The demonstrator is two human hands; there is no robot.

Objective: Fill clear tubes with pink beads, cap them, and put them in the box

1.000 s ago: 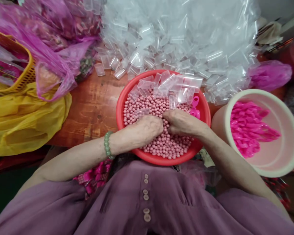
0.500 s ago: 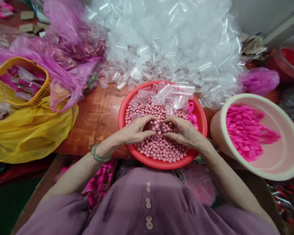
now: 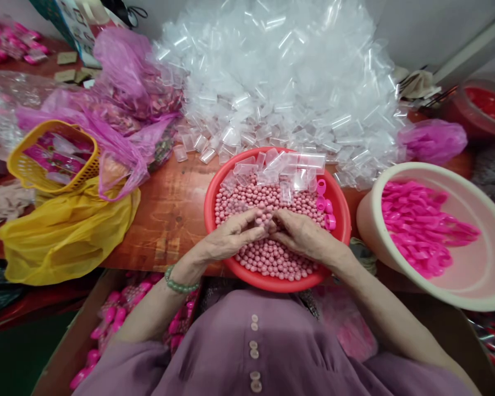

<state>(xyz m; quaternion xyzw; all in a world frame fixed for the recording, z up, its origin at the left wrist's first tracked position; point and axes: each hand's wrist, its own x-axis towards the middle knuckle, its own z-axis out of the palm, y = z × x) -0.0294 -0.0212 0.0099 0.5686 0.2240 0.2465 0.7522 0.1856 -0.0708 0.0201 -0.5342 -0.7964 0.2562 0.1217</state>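
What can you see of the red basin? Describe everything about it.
The basin is round, plain red, apparently plastic, with a thick smooth rim. It sits upright at the table's near edge. Pink beads cover its bottom; clear tubes pile at its far side, bright pink caps at its right. Both hands are over it.

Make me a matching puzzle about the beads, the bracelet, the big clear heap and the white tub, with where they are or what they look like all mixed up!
Things
1. pink beads
2. bracelet
3. big clear plastic heap
4. white tub

Places and looks
A. holds bright pink plastic pieces
B. green, on the wrist of the left hand
C. fill much of the red basin
D. piled up on the far side of the basin

Right pairs: 1-C, 2-B, 3-D, 4-A
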